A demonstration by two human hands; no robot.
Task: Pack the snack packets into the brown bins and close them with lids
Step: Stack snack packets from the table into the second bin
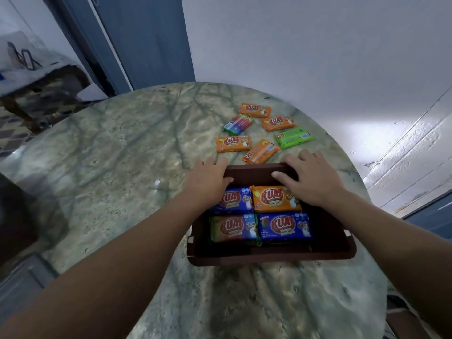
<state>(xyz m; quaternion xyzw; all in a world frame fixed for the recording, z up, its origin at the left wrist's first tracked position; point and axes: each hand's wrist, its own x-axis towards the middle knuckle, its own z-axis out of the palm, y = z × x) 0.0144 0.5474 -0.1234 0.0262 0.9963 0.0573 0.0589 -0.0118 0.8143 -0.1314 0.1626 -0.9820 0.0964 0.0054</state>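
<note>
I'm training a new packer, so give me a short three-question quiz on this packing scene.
1. How many packets show in the top layer inside the bin?
2. True or false: a lid already covers the bin.
3. Which packet lies nearest the bin's far wall: A) the green packet, B) the slanted orange packet, C) the multicolour packet?

Key:
1. Four: two blue, one orange, one green-edged.
2. False. The bin is open; the left hand and right hand grip its far wall, and no lid is in view.
3. B.
</note>
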